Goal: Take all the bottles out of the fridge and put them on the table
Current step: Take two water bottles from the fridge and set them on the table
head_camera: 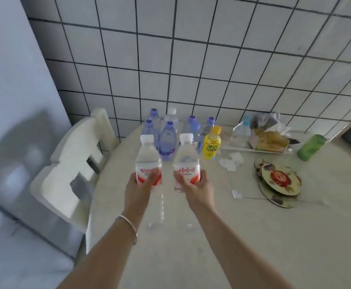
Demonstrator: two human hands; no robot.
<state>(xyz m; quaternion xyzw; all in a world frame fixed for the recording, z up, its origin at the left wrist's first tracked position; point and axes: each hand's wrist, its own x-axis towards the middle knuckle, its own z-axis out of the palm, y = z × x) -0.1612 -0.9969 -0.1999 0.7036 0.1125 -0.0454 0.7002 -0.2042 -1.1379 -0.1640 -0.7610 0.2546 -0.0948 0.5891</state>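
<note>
Both hands are out over the round worktop (243, 236), each wrapped around a clear water bottle with a white cap and a red label. The left hand (141, 184) grips the left bottle (148, 161) around its lower half; the right hand (193, 184) grips the right bottle (186, 161) the same way. Both bottles are upright and close together, and whether their bases touch the worktop yet cannot be told.

Just behind the two held bottles stands a cluster of blue bottles (167, 140), tightly packed against the tiled wall (212, 59). A yellow bottle (211, 142) stands right of that cluster, very near the right bottle.

The main risk looks like a knock-on tumble. If either bottle is pushed too far toward the cluster, it could tip a blue bottle, and the tight packing would probably pass the fall along. The right hand, swinging outward on release, might clip the yellow bottle. The left bottle is also the nearer one to the worktop edge beside the white chair (72, 167), so setting it down carelessly could send it over. Letting go before the bases sit flat would likely make both wobble.
</note>
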